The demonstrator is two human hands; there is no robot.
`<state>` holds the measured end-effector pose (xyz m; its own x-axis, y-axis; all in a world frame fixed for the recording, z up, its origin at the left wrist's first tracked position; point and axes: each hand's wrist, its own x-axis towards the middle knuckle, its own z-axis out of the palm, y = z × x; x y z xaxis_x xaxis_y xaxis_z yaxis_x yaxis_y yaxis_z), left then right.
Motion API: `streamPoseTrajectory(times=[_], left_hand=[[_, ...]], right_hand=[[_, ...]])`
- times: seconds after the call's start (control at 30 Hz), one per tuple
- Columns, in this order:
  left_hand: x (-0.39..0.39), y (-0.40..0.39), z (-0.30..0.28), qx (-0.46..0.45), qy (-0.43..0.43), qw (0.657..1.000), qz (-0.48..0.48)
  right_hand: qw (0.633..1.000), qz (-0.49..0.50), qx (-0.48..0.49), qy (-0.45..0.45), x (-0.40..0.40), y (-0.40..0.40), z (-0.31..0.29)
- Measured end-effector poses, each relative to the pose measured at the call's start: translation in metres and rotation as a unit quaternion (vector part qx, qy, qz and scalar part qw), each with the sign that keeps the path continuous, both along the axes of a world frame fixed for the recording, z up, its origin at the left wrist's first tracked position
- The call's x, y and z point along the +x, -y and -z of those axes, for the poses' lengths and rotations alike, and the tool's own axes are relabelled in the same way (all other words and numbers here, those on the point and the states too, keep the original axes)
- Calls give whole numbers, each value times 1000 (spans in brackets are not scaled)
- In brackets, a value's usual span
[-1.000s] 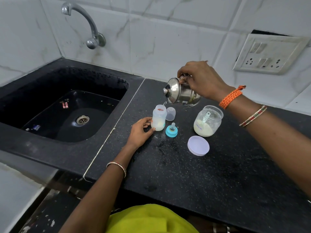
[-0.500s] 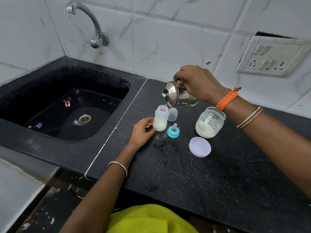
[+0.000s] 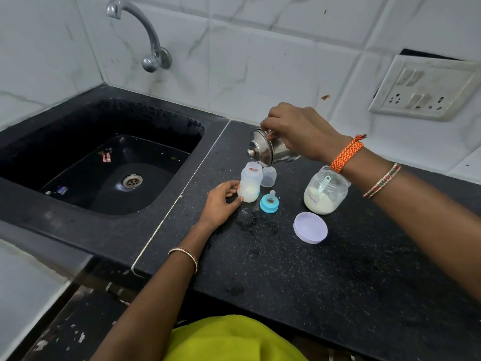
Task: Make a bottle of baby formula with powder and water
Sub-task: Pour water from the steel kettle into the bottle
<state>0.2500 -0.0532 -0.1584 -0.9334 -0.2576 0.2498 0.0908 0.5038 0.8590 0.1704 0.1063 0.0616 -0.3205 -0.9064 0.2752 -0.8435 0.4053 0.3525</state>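
Head camera looks steeply down, near, over the counter [image 3: 299, 269] and sink [image 3: 78, 142].

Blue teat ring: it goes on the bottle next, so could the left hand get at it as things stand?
Probably yes. The blue teat ring stands uncovered on the counter just right of the baby bottle, with nothing between. But the left hand is steadying that bottle while the right hand tips the steel pot.

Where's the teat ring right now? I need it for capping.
In the head view the blue teat ring stands teat up on the black counter, just right of the bottle, between it and the powder jar.
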Motion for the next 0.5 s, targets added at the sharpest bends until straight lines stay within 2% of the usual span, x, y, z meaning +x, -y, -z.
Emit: streamPoseTrajectory(times=[0.5], left_hand=[[1,-1,-2,5,5,1000,1]], right_hand=[[996,-56,39,-60,-4,3,8]])
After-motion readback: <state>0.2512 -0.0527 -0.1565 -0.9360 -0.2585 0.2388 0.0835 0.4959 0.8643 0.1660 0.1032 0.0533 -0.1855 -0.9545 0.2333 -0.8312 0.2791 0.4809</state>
